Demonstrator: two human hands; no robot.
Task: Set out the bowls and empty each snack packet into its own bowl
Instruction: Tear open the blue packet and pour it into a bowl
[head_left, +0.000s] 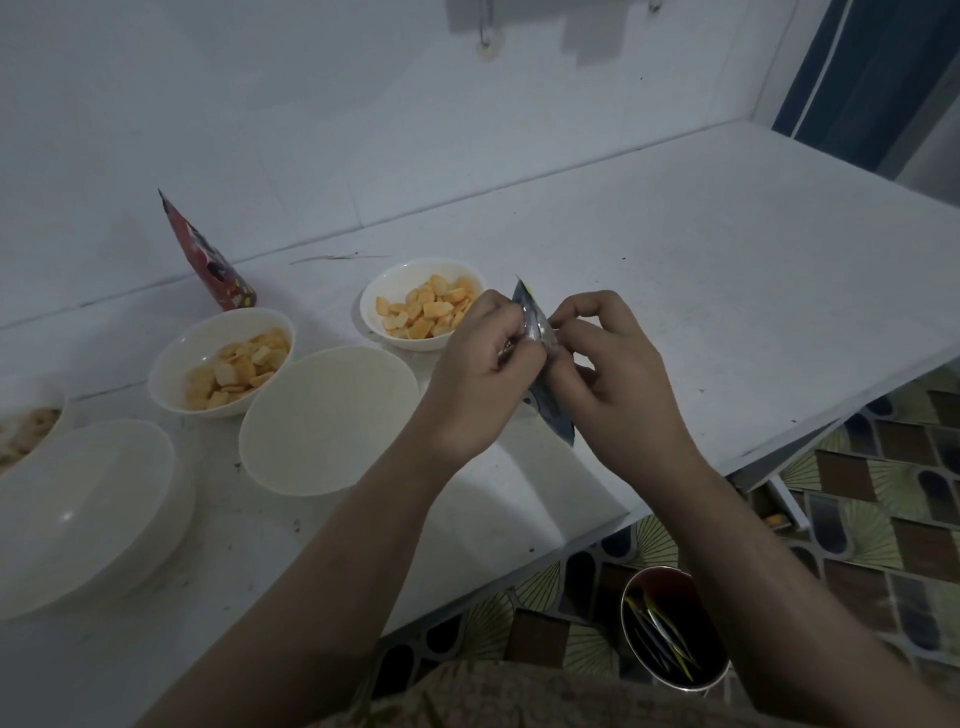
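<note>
My left hand (480, 364) and my right hand (608, 364) both pinch the top edge of a silvery-blue snack packet (535, 327), held upright above the white counter (675, 270). Just left of the packet sits a white bowl (379, 291) of orange snack pieces. Another white bowl (171, 364) with paler pieces stands further left. An empty white bowl (322, 415) lies in front of them, and a second empty one (88, 499) is at the near left. A red packet (208, 260) stands against the wall.
At the far left edge, part of another bowl (31, 431) with snacks shows. Below the counter's front edge, a round bin (675, 629) on the patterned floor holds empty wrappers. The counter's right half extends to a blue curtain (872, 67).
</note>
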